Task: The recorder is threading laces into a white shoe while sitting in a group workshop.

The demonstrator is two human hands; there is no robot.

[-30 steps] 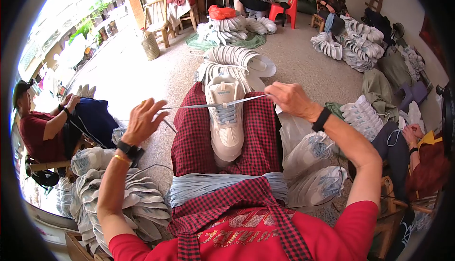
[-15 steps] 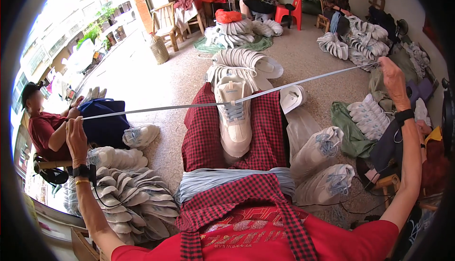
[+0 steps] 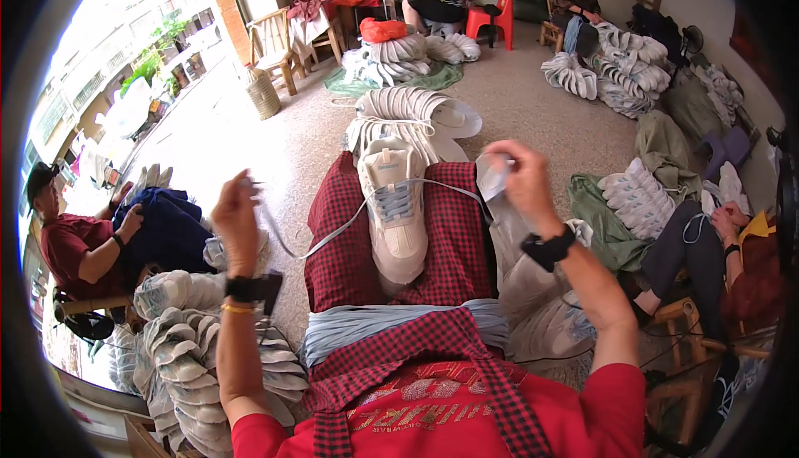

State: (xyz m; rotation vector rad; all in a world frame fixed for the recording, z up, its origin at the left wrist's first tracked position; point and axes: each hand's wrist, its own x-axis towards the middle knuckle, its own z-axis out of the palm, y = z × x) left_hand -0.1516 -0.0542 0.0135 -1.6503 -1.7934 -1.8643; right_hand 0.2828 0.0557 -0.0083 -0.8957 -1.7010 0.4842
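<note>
Speckled stone floor [image 3: 275, 142] ran back to a bright opening at the far left, where a wooden chair [image 3: 275, 46] and a woven basket [image 3: 264, 96] stood. At the left edge a seated person in a red shirt [image 3: 71, 242] bent over a dark blue bag [image 3: 171, 221], and just in front of them a stack of white sneakers [image 3: 187, 350] fanned out near the wearer's left elbow.

The left hand [image 3: 235, 221] was raised beside the left knee, fingers pinched shut on one end of a pale blue shoelace [image 3: 333, 237]; a black watch [image 3: 250, 287] sat on that wrist. From the grip the lace sagged down and across to the white sneaker [image 3: 393, 208], which lay sole-down, toe toward the floor beyond, on the lap of red-and-black checked trousers [image 3: 337, 233]. The lace crossed through the eyelets of the shoe — loosely, not pulled flat — and ran up on the other side to the right hand [image 3: 516, 179], which was closed around the other end, held above the right thigh, a black wristband [image 3: 548, 250] below it.

Beyond the knees more white sneakers [image 3: 416, 108] lay heaped on the floor. Farther right, another heap [image 3: 637, 200] rested on green cloth [image 3: 599, 225], a person sat at the right edge [image 3: 716, 242], and two more people sat at the back wall, one on a red stool [image 3: 487, 19].
</note>
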